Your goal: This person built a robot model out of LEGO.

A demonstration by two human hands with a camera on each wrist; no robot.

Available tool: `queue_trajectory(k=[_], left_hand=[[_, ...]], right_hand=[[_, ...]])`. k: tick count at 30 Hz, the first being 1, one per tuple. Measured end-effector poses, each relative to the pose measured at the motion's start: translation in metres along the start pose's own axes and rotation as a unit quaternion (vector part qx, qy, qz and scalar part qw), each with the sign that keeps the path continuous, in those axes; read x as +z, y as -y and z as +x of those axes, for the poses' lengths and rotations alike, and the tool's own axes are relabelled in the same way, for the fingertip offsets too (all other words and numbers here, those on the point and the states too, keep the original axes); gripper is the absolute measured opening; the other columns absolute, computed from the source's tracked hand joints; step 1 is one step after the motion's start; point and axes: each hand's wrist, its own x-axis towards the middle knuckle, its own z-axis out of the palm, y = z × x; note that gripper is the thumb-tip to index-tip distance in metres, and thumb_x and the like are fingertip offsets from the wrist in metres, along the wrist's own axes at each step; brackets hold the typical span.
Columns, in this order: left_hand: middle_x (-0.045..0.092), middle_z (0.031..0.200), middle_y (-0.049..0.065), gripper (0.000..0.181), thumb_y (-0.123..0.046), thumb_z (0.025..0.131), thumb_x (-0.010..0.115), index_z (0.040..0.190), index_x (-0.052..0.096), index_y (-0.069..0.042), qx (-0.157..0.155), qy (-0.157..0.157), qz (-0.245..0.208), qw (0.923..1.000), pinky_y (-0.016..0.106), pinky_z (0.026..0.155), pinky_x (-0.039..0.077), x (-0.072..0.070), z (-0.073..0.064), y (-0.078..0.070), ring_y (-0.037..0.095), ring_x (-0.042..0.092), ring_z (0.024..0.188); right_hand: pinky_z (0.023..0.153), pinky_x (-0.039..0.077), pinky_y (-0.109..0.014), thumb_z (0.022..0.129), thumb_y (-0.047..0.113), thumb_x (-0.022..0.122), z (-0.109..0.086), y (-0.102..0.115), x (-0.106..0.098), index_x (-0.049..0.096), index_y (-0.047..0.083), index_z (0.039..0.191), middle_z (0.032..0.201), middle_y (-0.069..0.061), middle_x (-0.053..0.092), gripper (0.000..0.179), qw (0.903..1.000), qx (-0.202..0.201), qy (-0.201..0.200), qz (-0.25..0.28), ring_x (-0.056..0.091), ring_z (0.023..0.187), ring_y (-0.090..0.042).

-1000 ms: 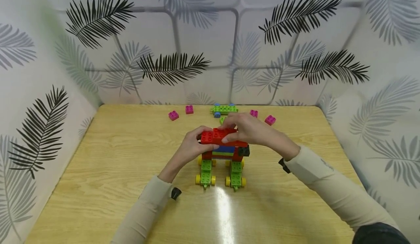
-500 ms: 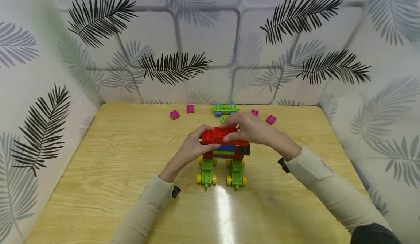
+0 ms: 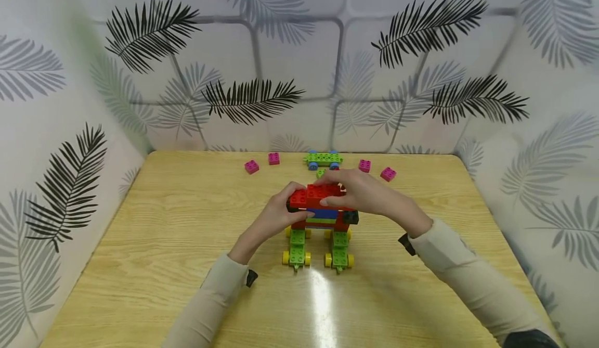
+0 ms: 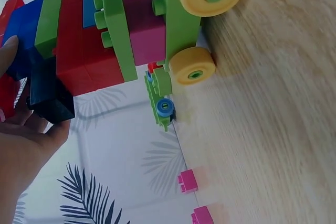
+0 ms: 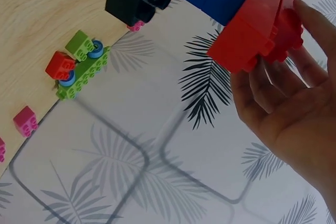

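A building-block model (image 3: pixel 340 241) stands on two green wheeled bases with yellow wheels. Red bricks, a blue brick (image 3: pixel 323 213) and black bricks (image 4: pixel 50 93) form its upper body. My left hand (image 3: pixel 273 217) grips the model's upper left end, thumb in front and fingers behind. At the top, my right hand (image 3: pixel 369 191) holds a red brick (image 3: pixel 314 197) between its thumb and fingers. In the right wrist view the fingers lie against the red bricks (image 5: pixel 239 38) above the blue ones. The fingers behind the model are partly hidden in the head view.
Behind the model, near the table's back edge, is a green wheeled base (image 3: pixel 323 158) with blue wheels. Small green and red bricks (image 5: pixel 60 65) lie beside it. Pink bricks (image 3: pixel 251 167) sit on both sides. Patterned walls stand around the wooden table (image 3: pixel 187 197).
The head view has shifted slightly. Both hands keep their hold on the model, with hardly any visible movement.
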Motion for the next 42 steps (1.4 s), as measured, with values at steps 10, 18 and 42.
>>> queue_trajectory(k=[10,18,42], left_hand=[[0.059,0.121,0.010,0.044,-0.011,0.087,0.072,0.122,0.045,-0.011,-0.002,0.016,0.002,0.9999,0.036,0.086,0.053,0.004,0.000,0.004,0.023,0.062,0.104],[0.060,0.119,0.011,0.044,-0.013,0.087,0.072,0.121,0.045,-0.010,0.001,0.015,0.016,0.9998,0.037,0.085,0.053,0.003,-0.001,0.004,0.023,0.062,0.102],[0.060,0.120,0.010,0.043,-0.012,0.088,0.072,0.122,0.045,-0.011,0.001,0.006,0.025,0.9997,0.038,0.089,0.052,0.001,-0.001,0.001,0.023,0.062,0.105]], right_hand=[[0.077,0.055,-0.031,0.083,0.023,0.077,-0.011,-0.007,0.011,0.059,0.006,0.129,0.120,-0.008,0.064,0.052,0.9975,-0.026,-0.056,-0.035,0.062,0.093,-0.018],[0.079,0.055,-0.033,0.081,0.018,0.079,-0.013,-0.010,0.015,0.060,0.006,0.129,0.119,-0.009,0.064,0.053,0.9959,-0.038,-0.073,-0.038,0.062,0.097,-0.020],[0.080,0.054,-0.038,0.083,0.022,0.077,-0.016,-0.010,0.032,0.060,0.004,0.126,0.109,-0.010,0.067,0.050,0.9678,-0.114,-0.160,-0.158,0.064,0.088,-0.023]])
